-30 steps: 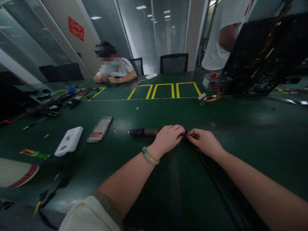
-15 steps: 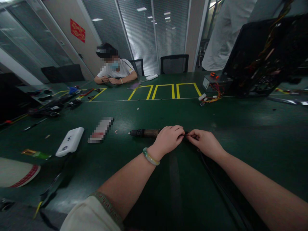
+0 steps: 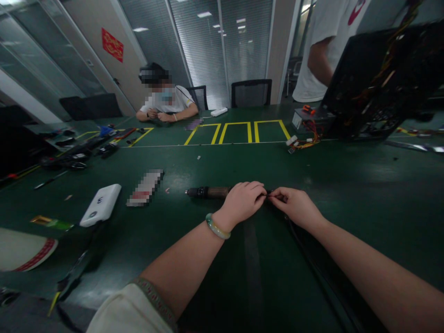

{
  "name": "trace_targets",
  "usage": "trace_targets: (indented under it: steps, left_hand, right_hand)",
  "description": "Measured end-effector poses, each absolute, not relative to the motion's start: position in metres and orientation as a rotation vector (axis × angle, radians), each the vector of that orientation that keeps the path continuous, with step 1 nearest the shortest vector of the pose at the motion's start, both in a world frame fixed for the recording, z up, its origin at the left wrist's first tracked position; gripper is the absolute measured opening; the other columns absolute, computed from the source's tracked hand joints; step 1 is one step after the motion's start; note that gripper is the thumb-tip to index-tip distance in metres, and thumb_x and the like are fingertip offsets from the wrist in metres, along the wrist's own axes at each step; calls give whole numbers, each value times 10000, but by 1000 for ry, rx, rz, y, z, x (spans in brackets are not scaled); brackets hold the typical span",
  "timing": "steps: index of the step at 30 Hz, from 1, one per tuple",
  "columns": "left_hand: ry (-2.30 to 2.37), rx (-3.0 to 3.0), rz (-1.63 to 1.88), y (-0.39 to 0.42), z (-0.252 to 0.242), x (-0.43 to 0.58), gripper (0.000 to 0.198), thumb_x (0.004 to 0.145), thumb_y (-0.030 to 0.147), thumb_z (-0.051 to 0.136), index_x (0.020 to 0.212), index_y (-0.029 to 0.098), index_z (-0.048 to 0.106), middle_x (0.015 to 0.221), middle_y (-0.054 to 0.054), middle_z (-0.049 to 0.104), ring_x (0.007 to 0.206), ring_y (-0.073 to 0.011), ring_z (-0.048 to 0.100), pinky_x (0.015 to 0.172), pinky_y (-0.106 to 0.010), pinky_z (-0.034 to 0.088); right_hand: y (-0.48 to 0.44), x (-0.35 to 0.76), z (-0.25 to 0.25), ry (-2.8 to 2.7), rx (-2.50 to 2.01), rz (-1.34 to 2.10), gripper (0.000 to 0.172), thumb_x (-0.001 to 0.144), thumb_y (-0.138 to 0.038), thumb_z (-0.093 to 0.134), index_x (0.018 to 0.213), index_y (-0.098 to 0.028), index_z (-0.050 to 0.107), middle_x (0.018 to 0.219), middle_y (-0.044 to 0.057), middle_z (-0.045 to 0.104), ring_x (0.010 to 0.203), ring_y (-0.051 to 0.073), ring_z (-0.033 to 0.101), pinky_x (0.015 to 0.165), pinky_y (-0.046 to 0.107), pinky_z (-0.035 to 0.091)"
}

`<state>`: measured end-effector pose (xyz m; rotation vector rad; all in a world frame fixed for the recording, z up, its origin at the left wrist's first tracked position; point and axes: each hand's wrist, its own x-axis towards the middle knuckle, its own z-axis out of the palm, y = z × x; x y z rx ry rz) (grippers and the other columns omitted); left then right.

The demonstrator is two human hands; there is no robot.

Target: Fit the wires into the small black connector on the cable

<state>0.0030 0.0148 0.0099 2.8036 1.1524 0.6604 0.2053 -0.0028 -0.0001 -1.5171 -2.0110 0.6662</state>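
Dim, cool light falls from the ceiling panels [image 3: 204,14], leaving a soft sheen on the green workbench [image 3: 367,173]. The wide-angle edges bend, and the corners sink into shadow.

I am working with my left hand [image 3: 243,202] just beside my right hand [image 3: 294,206] over the table [image 3: 347,185], a cylindrical tool [image 3: 208,192] sticking out at nine o'clock. A cable [image 3: 312,263] is trailing from my right hand toward five o'clock, while a flat box [image 3: 100,205] is sitting farther off at nine o'clock, a seated person [image 3: 166,99] is facing me at eleven o'clock, and a computer case [image 3: 367,88] is standing at two o'clock.
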Motion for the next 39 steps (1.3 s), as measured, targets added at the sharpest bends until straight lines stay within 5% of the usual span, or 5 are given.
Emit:
trace_targets:
  steps: [39]
  left_hand:
    - [1182, 2803, 551, 13, 13, 3, 106, 914, 234, 576, 1017, 214, 584, 1037, -24, 620, 963, -195, 579, 853, -365, 467]
  right_hand:
    - [-4, 205, 5, -2027, -1515, 744, 136, 856, -302, 594, 891, -248, 713, 858, -2, 741, 745, 180, 673, 632, 275, 482]
